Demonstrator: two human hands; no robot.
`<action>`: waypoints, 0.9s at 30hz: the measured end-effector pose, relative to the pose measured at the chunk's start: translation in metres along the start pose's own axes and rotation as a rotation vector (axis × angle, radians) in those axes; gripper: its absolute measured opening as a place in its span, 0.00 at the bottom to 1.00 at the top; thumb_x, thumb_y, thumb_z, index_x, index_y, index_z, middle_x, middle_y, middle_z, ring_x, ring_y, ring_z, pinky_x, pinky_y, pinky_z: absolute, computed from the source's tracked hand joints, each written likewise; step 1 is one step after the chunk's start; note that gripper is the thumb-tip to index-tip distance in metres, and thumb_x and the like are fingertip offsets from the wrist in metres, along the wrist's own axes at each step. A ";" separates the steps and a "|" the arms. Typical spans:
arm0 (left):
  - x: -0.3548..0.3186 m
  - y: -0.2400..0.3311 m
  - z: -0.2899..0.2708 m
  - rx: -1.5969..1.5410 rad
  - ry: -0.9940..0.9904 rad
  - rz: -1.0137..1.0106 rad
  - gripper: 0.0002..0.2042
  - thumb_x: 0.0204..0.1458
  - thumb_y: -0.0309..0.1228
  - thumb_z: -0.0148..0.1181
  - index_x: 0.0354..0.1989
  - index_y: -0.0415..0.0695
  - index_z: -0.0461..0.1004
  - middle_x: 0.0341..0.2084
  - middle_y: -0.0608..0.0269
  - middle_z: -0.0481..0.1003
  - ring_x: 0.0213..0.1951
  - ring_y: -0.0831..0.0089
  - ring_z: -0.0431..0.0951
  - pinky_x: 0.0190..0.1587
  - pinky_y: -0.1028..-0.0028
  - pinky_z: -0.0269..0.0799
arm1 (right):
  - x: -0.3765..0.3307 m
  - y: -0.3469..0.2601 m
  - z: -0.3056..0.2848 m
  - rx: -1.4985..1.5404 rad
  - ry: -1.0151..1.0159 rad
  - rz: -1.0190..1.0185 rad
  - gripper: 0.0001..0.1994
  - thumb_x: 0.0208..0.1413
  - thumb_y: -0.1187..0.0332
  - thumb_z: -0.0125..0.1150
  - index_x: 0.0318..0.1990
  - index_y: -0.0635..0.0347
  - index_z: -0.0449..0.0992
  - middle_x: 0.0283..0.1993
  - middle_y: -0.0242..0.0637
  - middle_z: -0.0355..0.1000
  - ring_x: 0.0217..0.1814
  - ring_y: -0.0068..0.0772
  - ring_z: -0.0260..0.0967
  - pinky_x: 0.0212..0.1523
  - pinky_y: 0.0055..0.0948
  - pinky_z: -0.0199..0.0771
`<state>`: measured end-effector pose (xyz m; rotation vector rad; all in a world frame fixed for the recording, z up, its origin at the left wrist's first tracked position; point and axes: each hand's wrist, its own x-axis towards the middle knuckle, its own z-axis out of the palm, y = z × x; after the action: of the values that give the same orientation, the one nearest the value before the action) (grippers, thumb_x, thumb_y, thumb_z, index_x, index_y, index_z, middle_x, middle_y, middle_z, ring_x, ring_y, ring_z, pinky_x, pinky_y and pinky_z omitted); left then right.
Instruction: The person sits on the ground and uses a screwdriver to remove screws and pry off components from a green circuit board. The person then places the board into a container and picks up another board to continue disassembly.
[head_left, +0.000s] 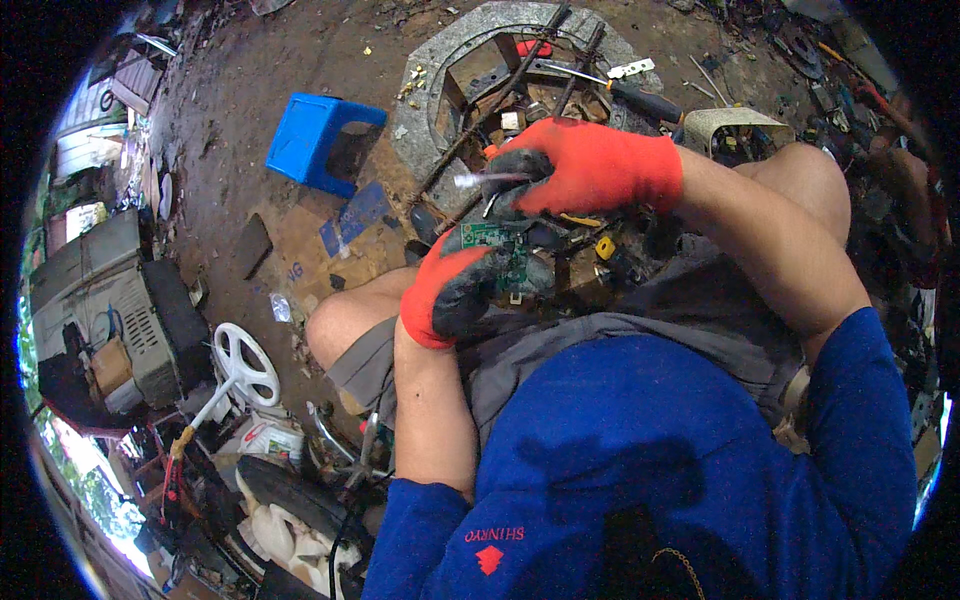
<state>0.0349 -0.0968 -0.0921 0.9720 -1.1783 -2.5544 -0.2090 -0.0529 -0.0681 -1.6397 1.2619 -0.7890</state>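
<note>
While I watch from my remote feed, the left hand's point(445, 295) fingers grip one green circuit board point(485, 236) and the right hand's point(575, 170) fingers close round one slim shaft point(505, 178).

The board sits low before the lap, held by one side, I judge, so its upper edge lies open to the right hand just above; the shaft points leftward, its pale tip too blurred to name. Outward now: one blocky yellow piece point(604, 247) between the legs, one octagonal stone ring point(415, 125), two dark bars point(500, 95) resting over it, one screwdriver point(645, 102) across its right side, probably parked within reach. Farther left, well apart, one blue stool point(300, 145) and one white wheel point(247, 372).
</note>
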 end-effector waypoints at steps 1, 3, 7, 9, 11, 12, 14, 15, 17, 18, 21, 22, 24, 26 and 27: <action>0.000 0.005 0.008 0.029 -0.016 0.010 0.17 0.51 0.29 0.56 0.50 0.38 0.71 0.43 0.58 0.77 0.44 0.67 0.77 0.47 0.69 0.73 | 0.000 -0.001 -0.001 0.008 -0.039 -0.014 0.20 0.46 0.61 0.62 0.46 0.60 0.75 0.39 0.44 0.77 0.44 0.41 0.75 0.47 0.36 0.72; -0.001 0.014 0.019 0.087 -0.043 0.029 0.18 0.53 0.29 0.55 0.52 0.38 0.70 0.42 0.59 0.76 0.43 0.69 0.77 0.46 0.70 0.73 | -0.001 -0.006 -0.004 0.026 -0.119 -0.044 0.19 0.47 0.62 0.61 0.46 0.59 0.75 0.40 0.45 0.77 0.45 0.45 0.75 0.47 0.38 0.72; 0.008 0.002 0.006 0.153 0.081 0.069 0.19 0.54 0.29 0.53 0.55 0.38 0.69 0.42 0.60 0.76 0.44 0.70 0.77 0.46 0.71 0.73 | -0.004 -0.003 0.014 -0.193 0.135 -0.068 0.18 0.49 0.66 0.60 0.48 0.61 0.74 0.42 0.47 0.76 0.46 0.45 0.74 0.48 0.36 0.72; 0.012 0.008 0.016 0.163 0.097 0.107 0.20 0.54 0.29 0.53 0.55 0.38 0.68 0.42 0.60 0.76 0.44 0.71 0.77 0.46 0.71 0.73 | -0.006 -0.002 0.025 -0.235 0.329 -0.064 0.15 0.50 0.64 0.57 0.44 0.58 0.75 0.39 0.49 0.75 0.45 0.51 0.73 0.47 0.41 0.72; 0.010 0.010 0.028 0.055 0.120 0.124 0.19 0.54 0.29 0.52 0.55 0.38 0.68 0.43 0.60 0.76 0.44 0.71 0.77 0.47 0.71 0.73 | 0.000 -0.001 0.018 -0.068 0.215 0.002 0.15 0.50 0.64 0.57 0.44 0.59 0.75 0.38 0.48 0.76 0.45 0.49 0.74 0.46 0.40 0.72; 0.010 0.011 0.032 0.000 0.132 0.133 0.19 0.55 0.29 0.52 0.55 0.37 0.68 0.43 0.60 0.76 0.44 0.70 0.77 0.47 0.71 0.73 | 0.002 -0.001 0.015 0.015 0.157 0.035 0.14 0.50 0.64 0.57 0.44 0.59 0.75 0.38 0.48 0.76 0.44 0.48 0.74 0.46 0.39 0.72; 0.009 0.015 0.035 0.039 0.123 0.163 0.19 0.55 0.28 0.52 0.56 0.37 0.68 0.44 0.59 0.76 0.44 0.70 0.77 0.47 0.71 0.73 | -0.001 -0.003 0.018 0.107 0.216 0.098 0.14 0.50 0.63 0.58 0.43 0.60 0.75 0.37 0.47 0.76 0.43 0.45 0.75 0.45 0.38 0.72; 0.010 0.016 0.036 0.057 0.119 0.178 0.19 0.55 0.28 0.51 0.56 0.37 0.68 0.44 0.59 0.75 0.44 0.70 0.77 0.48 0.71 0.73 | -0.002 -0.003 0.019 0.154 0.246 0.130 0.15 0.50 0.63 0.58 0.43 0.61 0.75 0.37 0.46 0.76 0.42 0.43 0.75 0.44 0.37 0.72; 0.010 0.016 0.035 0.034 0.131 0.150 0.19 0.55 0.28 0.51 0.56 0.37 0.68 0.45 0.58 0.76 0.45 0.69 0.77 0.48 0.71 0.72 | 0.000 0.004 0.020 0.223 0.214 0.170 0.18 0.49 0.67 0.62 0.49 0.60 0.74 0.35 0.38 0.75 0.38 0.30 0.71 0.42 0.30 0.71; 0.010 0.016 0.033 0.070 0.118 0.153 0.19 0.55 0.27 0.51 0.55 0.36 0.68 0.45 0.57 0.76 0.45 0.69 0.77 0.48 0.71 0.72 | 0.001 0.007 0.020 0.258 0.198 0.190 0.21 0.49 0.69 0.63 0.53 0.60 0.73 0.35 0.33 0.75 0.36 0.24 0.70 0.40 0.27 0.71; 0.008 0.011 0.016 0.271 0.047 0.195 0.18 0.55 0.26 0.51 0.55 0.35 0.68 0.45 0.55 0.76 0.45 0.67 0.77 0.48 0.70 0.73 | 0.000 0.011 0.018 0.351 0.192 0.128 0.17 0.49 0.62 0.61 0.42 0.65 0.76 0.37 0.43 0.77 0.40 0.33 0.74 0.45 0.34 0.71; 0.007 0.009 0.006 0.326 0.023 0.175 0.18 0.55 0.25 0.51 0.55 0.34 0.68 0.45 0.54 0.75 0.45 0.66 0.77 0.49 0.69 0.73 | 0.002 0.018 0.016 0.312 0.147 0.121 0.17 0.49 0.61 0.61 0.42 0.65 0.76 0.37 0.43 0.77 0.41 0.33 0.74 0.45 0.34 0.71; 0.008 0.008 -0.004 0.307 -0.035 0.114 0.18 0.55 0.25 0.51 0.54 0.32 0.68 0.45 0.52 0.75 0.45 0.63 0.77 0.49 0.67 0.73 | 0.004 0.034 0.009 0.229 0.069 0.113 0.18 0.49 0.61 0.61 0.43 0.66 0.76 0.39 0.43 0.77 0.42 0.33 0.74 0.46 0.33 0.71; 0.002 0.013 0.005 0.018 -0.065 0.011 0.17 0.56 0.25 0.51 0.53 0.31 0.68 0.45 0.51 0.75 0.45 0.61 0.78 0.49 0.64 0.74 | 0.004 0.021 0.004 0.229 0.021 0.138 0.19 0.49 0.60 0.62 0.44 0.65 0.76 0.40 0.43 0.77 0.43 0.33 0.73 0.47 0.33 0.71; 0.000 0.015 0.011 -0.192 -0.077 -0.049 0.17 0.56 0.26 0.52 0.53 0.31 0.68 0.45 0.50 0.75 0.45 0.60 0.78 0.50 0.63 0.74 | 0.004 0.016 0.002 0.230 -0.003 0.150 0.20 0.48 0.59 0.62 0.44 0.65 0.76 0.40 0.43 0.77 0.44 0.34 0.73 0.47 0.33 0.70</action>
<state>0.0257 -0.1002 -0.0760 0.8762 -0.9150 -2.7052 -0.2126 -0.0575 -0.0837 -1.3464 1.2274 -0.8060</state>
